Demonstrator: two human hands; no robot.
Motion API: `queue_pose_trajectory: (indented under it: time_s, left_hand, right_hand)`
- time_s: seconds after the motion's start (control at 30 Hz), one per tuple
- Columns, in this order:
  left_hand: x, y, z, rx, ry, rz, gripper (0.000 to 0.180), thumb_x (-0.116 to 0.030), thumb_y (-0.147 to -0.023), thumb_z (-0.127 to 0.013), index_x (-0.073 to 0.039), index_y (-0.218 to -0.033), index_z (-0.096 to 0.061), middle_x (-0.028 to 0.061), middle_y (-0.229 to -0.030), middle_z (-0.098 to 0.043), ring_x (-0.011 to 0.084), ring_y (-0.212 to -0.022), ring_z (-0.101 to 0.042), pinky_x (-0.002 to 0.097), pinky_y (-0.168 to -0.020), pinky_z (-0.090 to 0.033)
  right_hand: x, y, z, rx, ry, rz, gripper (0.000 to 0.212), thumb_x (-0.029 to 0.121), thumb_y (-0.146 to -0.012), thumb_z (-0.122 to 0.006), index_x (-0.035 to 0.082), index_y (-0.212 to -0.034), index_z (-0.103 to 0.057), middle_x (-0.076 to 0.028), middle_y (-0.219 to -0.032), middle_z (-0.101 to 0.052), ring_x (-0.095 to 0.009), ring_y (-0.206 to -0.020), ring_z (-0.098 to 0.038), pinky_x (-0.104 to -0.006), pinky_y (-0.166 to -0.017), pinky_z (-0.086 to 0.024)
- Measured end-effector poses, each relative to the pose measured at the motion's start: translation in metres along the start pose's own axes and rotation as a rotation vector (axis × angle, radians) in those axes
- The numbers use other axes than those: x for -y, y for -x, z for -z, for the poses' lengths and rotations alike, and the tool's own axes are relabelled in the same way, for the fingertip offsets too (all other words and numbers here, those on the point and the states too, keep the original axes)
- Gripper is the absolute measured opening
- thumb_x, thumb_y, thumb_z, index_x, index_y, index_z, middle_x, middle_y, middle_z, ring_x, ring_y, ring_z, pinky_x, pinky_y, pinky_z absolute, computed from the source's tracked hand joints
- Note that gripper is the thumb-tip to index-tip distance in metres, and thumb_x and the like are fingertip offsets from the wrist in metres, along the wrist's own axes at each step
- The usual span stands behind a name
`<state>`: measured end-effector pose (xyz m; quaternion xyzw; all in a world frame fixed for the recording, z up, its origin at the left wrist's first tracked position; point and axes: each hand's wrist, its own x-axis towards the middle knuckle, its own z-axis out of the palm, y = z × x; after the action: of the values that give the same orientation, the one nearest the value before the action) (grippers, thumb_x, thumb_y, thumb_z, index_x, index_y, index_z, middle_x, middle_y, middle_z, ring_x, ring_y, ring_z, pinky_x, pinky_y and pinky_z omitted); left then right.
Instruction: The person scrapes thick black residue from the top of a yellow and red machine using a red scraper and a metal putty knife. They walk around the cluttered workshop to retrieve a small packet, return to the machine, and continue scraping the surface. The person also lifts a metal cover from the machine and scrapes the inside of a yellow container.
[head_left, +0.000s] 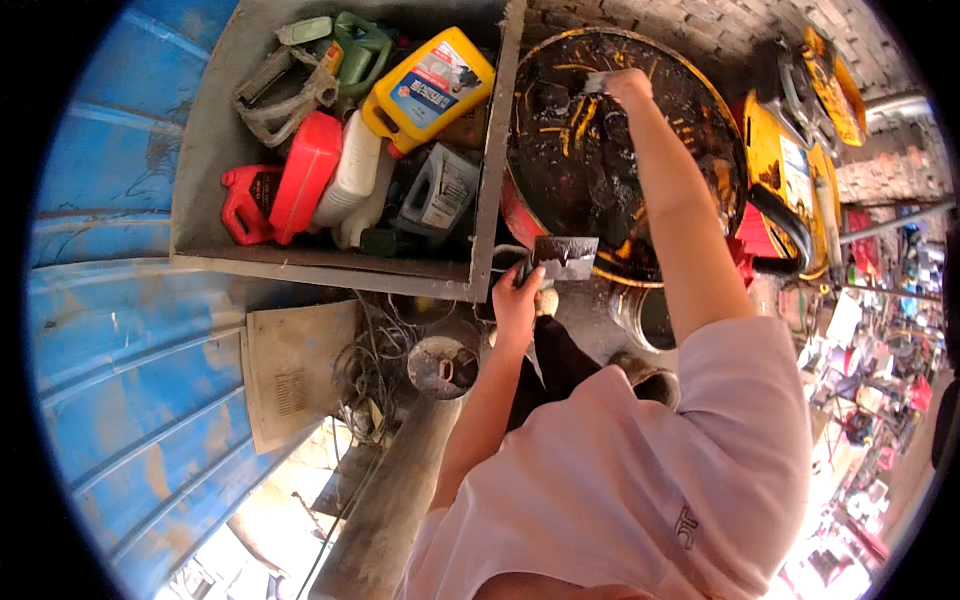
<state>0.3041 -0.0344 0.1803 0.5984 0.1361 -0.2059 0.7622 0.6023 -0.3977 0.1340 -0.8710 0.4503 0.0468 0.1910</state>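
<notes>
My right hand (628,88) reaches out over a round black drum top (560,170) smeared with yellow and holds a small flat scraper (595,82) against it. My left hand (517,297) grips a flat grey metal blade (565,257) near the drum's front rim, beside the corner of a grey box. A pink sleeve covers my right upper arm (740,390).
An open grey box (205,140) at left holds red, white, green and yellow plastic jugs, one yellow jug (425,90) on top. Blue corrugated sheeting (110,330) runs along the left. Yellow containers (790,170) stand right of the drum. A tangle of wire (375,370) and a round can (443,366) lie below the box.
</notes>
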Motion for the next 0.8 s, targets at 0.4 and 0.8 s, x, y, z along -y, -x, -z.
queue_pose_trajectory:
  time_s: [0.4, 0.8]
  left_hand:
    - [-0.002, -0.006, 0.009, -0.040, 0.003, -0.065, 0.019, -0.018, -0.076, -0.063, 0.000, -0.079, -0.057, -0.0028, -0.059, -0.046, 0.0056, -0.051, -0.039, 0.0233, -0.046, -0.031]
    - [-0.005, -0.005, 0.010, -0.007, 0.001, 0.023, 0.016, -0.016, -0.078, -0.062, -0.003, -0.087, -0.060, -0.0024, -0.065, -0.050, 0.0069, -0.056, -0.043, 0.0245, -0.053, -0.034]
  right_hand:
    - [0.087, 0.110, 0.048, -0.060, -0.080, 0.286, 0.032, 0.029, -0.076, -0.058, -0.001, -0.089, -0.061, -0.016, -0.093, -0.061, -0.027, -0.083, -0.060, -0.0347, -0.069, -0.050]
    - [0.034, 0.030, -0.004, -0.046, -0.110, -0.152, 0.017, 0.025, -0.076, -0.059, 0.010, -0.068, -0.063, -0.001, -0.071, -0.063, -0.012, -0.059, -0.059, -0.0261, -0.053, -0.047]
